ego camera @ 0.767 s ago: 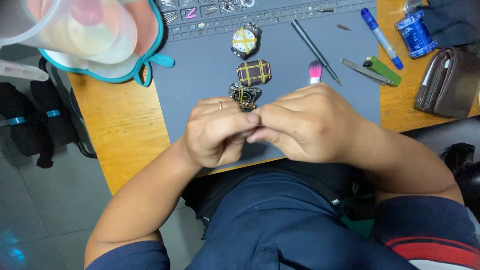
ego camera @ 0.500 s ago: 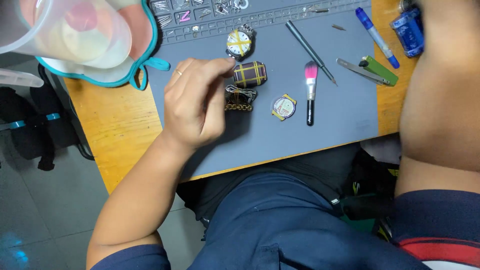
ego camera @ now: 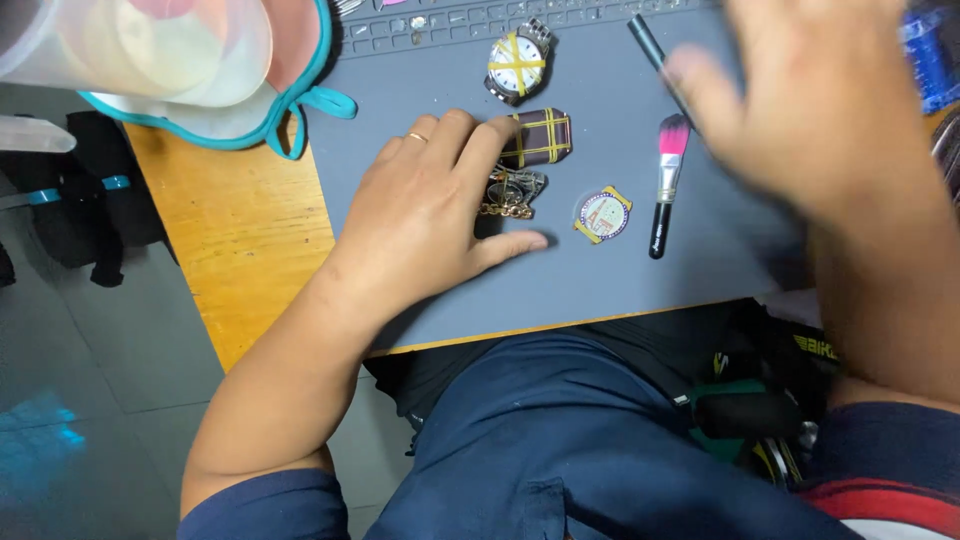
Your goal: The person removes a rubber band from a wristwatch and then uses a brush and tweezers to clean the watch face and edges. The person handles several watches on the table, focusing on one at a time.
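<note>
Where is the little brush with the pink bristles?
In the head view, the pink-bristled black-handled brush lies on the grey work mat, right of the small round gold-rimmed watch case and just under the blurred right hand.

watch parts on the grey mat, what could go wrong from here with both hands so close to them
The left hand rests against the dark watch case and the taped brown one; a shift could push them into each other. The right hand is blurred above the pink-tipped brush and might knock it into the small round watch face lying loose beside it, possibly toward the mat's near edge.
</note>
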